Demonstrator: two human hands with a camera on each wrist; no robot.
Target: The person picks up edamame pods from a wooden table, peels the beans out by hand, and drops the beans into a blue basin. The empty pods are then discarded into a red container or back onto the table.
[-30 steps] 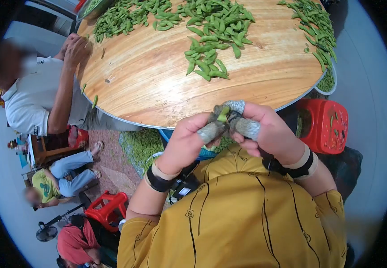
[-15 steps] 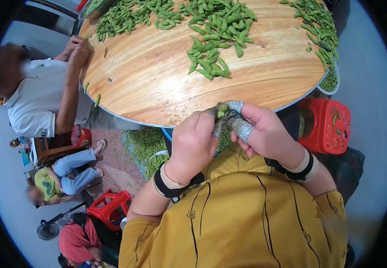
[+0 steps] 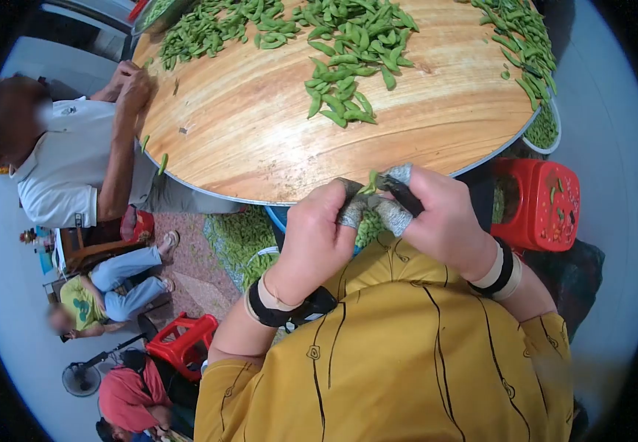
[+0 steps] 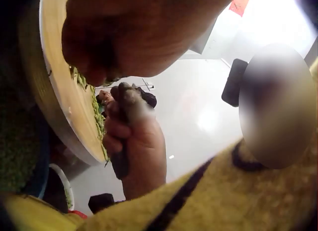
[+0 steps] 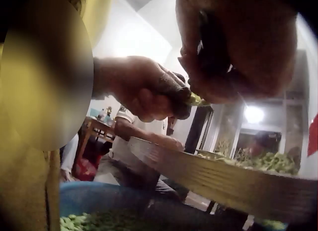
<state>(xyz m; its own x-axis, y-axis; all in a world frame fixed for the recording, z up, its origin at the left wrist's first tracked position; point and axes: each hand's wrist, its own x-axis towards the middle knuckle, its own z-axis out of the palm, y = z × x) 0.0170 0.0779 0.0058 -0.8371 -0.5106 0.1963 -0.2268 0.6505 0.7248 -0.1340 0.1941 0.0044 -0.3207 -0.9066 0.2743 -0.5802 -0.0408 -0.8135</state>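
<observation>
A green edamame pod (image 3: 370, 183) is between my two hands, just off the table's near edge. My left hand (image 3: 312, 228) pinches it between thumb and forefinger. From the other side my right hand (image 3: 443, 215) pinches it too, thumb and forefinger curled in. Grey tape wraps the thumbs and forefingers of both hands. In the right wrist view the pod (image 5: 197, 99) shows at the left hand's fingertips (image 5: 183, 104), while the near right hand (image 5: 253, 52) is dark. The left wrist view shows the right hand (image 4: 144, 146), its fingertips partly behind the left hand (image 4: 134, 32).
Piles of edamame pods (image 3: 359, 37) lie across the round wooden table (image 3: 260, 140). Below its edge, a blue tub (image 5: 94, 193) holds shelled beans. A red stool (image 3: 544, 206) stands at right, a white bucket (image 3: 544, 129) behind it. Another person (image 3: 76, 147) sits at left.
My hands have shifted slightly around the pod, with the left hand turned more palm-down than a second ago. The piles on the table look the same.
</observation>
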